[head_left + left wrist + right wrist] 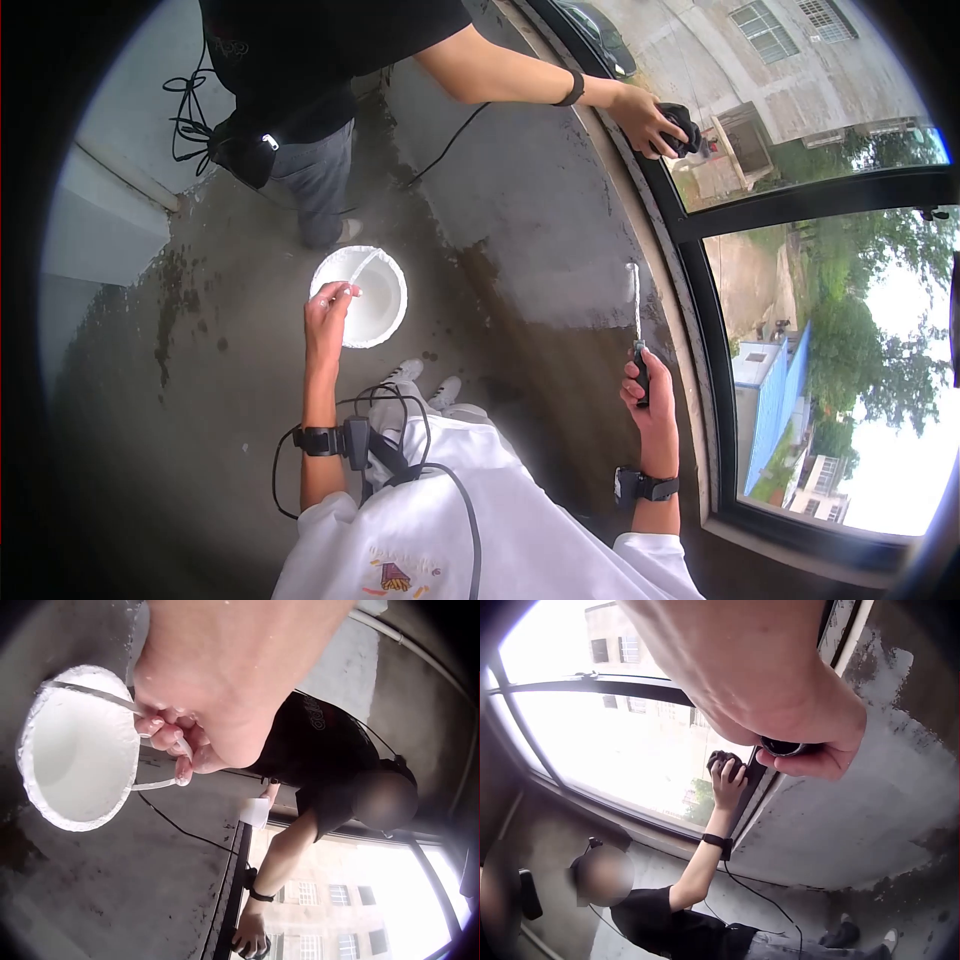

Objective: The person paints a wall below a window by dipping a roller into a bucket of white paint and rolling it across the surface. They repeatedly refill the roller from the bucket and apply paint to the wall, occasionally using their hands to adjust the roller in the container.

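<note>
A white bucket (398,290), its rim crusted with white, hangs from a pale handle (161,784) that my left hand (328,312) grips with curled fingers; white specks dot the fingertips. My right hand (652,392) holds a black-handled tool (641,372) whose white-coated shaft reaches up to a white head (632,284) at the grey wall below the window. The right wrist view shows only the dark end of the handle (784,747) in my right hand (810,727); the tool's head is hidden there.
Another person in a black shirt (330,40) stands ahead, one hand on a dark bundled cloth (680,130) by the window frame (690,228). Black cables (475,520) hang by my body. The wall (520,200) is partly coated pale grey and partly dark.
</note>
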Tool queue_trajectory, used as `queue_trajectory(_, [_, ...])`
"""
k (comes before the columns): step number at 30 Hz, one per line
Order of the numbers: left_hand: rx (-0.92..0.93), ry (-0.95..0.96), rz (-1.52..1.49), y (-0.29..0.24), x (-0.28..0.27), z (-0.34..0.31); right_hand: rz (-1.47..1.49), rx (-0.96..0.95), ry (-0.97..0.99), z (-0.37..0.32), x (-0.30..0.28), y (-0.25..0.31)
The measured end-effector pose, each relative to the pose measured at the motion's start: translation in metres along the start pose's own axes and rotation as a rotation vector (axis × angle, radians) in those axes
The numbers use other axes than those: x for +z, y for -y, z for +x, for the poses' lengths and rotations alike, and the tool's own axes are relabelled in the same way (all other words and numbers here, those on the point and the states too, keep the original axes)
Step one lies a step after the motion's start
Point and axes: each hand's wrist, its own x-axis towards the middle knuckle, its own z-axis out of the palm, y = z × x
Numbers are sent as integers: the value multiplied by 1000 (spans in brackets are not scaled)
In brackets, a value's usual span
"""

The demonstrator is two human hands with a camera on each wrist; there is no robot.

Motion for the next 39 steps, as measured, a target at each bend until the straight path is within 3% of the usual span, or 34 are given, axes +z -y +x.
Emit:
queue_trajectory(6, [67, -33, -10, 26, -5, 10, -136, 1, -61, 52, 23, -8])
queue_trajectory(14, [-36, -163, -13, 67, -3, 3, -269, 303, -117, 221, 45, -49])
queue_trajectory(19, [-30, -301, -38, 86, 14, 3, -344, 464, -144, 332, 59, -110])
queue_trajectory(30, [-282, -466, -140, 169, 57, 12, -262, 696, -80, 568, 111, -266])
queue_trajectory(33, [-241, -449, -150, 200, 66, 16, -308, 790, -64, 600, 119, -283])
queue_trajectory(37, [-278, -396, -185, 208, 67, 23, -392, 924, -34, 598, 128, -260])
queue_trajectory(39, [-279, -368, -205, 216, 73, 29, -577, 892, 3, 578, 128, -243])
